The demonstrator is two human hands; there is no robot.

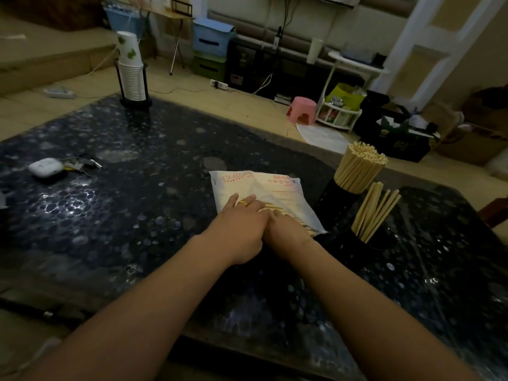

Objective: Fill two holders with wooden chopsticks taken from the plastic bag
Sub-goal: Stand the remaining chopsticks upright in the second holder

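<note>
Wooden chopsticks (pixel 277 213), pale, thin, stiff sticks; judged light, smooth and prone to rolling or fanning apart when lifted loose. Best taken as a small bunch near the middle of their length, squeezed so none slip out.

Left hand (pixel 242 229): flat, palm down, fingers stretched forward over the near end of the plastic bag (pixel 247 188), a gold ring (pixel 243 203) on one finger. It presses rather than pinches, and seems to steady the bag.

Right hand (pixel 286 232): touching the left, lying over the sticks at the bag's open end. Whether its fingers close on any sticks cannot be told; they are hidden beneath the hand.

Bag: white, soft film with red print, lying flat on the dark speckled table (pixel 123 215); likely slippery and limp, so it needs holding down while sticks are drawn out.

Full holder (pixel 334 199): black, just right of the bag, packed tight with sticks.

Second holder (pixel 368 243): black, nearer and further right, with only a few sticks leaning in it; judged the one to fill next.

Far side of table: stack of paper cups (pixel 132 70); earbud case (pixel 45 166) with keys beside it, well apart from the work.
</note>
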